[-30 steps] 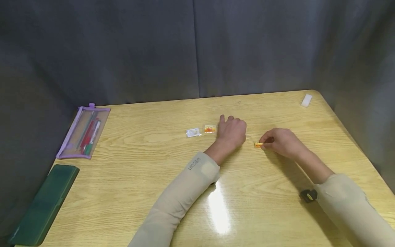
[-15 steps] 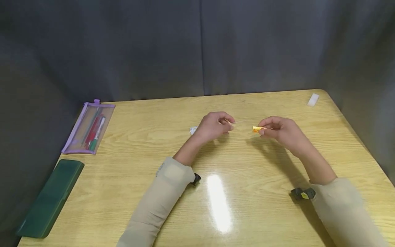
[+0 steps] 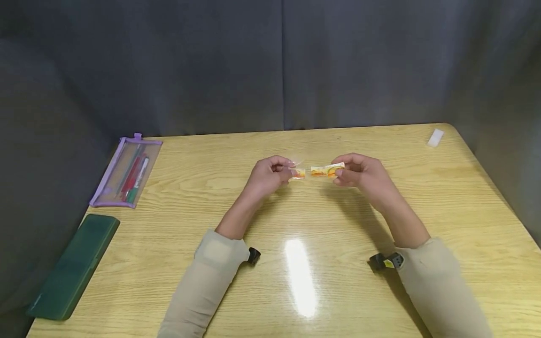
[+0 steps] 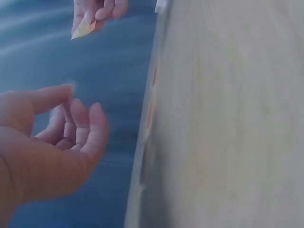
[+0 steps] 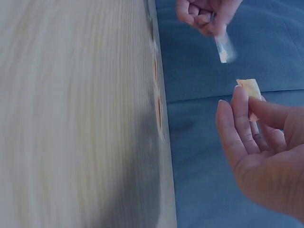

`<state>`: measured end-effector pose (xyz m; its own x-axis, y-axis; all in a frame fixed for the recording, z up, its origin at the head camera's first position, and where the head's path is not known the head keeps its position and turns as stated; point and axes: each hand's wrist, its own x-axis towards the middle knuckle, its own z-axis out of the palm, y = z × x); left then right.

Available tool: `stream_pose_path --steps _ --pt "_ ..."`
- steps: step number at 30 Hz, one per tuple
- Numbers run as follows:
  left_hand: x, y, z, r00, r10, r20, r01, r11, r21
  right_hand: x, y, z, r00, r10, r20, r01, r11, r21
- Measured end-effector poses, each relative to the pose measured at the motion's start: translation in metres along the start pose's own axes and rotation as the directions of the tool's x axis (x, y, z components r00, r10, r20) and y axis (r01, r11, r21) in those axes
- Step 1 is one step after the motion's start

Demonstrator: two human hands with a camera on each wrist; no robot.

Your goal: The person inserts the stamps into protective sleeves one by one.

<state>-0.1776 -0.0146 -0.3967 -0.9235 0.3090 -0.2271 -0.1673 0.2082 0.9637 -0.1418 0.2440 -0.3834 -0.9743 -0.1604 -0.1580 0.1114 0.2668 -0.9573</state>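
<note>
In the head view, my left hand [image 3: 265,177] pinches a small clear plastic packet [image 3: 299,173] with orange and yellow print, raised over the table. Facing it, my right hand [image 3: 365,178] holds a yellow-and-orange wrapper strip [image 3: 321,171] between thumb and fingers. A small gap separates the two pieces. The left wrist view catches my left hand's thumb near its fingertips, with the right hand's wrapper farther off. From the right wrist, the clear packet [image 5: 225,51] looks blurred. The wrapper's lower part is covered by my right thumb.
On the left lies a purple-edged mesh pouch [image 3: 101,185] with several pens inside. A dark green case [image 3: 76,267] is in front of it. A small white block [image 3: 435,138] sits near the table's back right corner. Dark curtains [image 3: 211,70] surround the table.
Both hands have risen from the table, the left moving leftward with a packet picked up. The right hand's wrapper, small before, now shows as a longer strip. The white packet is no longer visible.
</note>
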Motion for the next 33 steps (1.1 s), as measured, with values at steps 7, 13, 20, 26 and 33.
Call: stream_pose_path --steps 7,13,20,26,33 --pt "-0.001 -0.009 0.003 0.999 -0.019 -0.029 0.015 0.991 -0.130 0.009 -0.003 0.014 0.998 0.059 -0.024 -0.058 0.997 0.060" --pt "-0.002 -0.008 0.004 1.000 -0.016 -0.008 0.013 0.966 -0.259 0.013 -0.006 0.021 0.994 0.109 -0.019 -0.107 0.991 0.085" --pt "-0.002 -0.004 0.002 0.999 -0.044 0.028 0.050 0.961 -0.271 0.014 -0.011 0.020 0.993 0.103 -0.055 -0.095 0.988 0.122" --pt "-0.005 -0.001 0.004 0.999 -0.043 0.003 0.043 0.967 -0.250 0.012 -0.013 0.020 0.993 0.108 -0.056 -0.091 0.964 0.250" --pt "-0.008 0.000 0.009 1.000 -0.022 -0.018 0.015 0.955 -0.296 0.012 -0.010 0.023 0.993 0.097 -0.060 -0.073 0.943 0.325"
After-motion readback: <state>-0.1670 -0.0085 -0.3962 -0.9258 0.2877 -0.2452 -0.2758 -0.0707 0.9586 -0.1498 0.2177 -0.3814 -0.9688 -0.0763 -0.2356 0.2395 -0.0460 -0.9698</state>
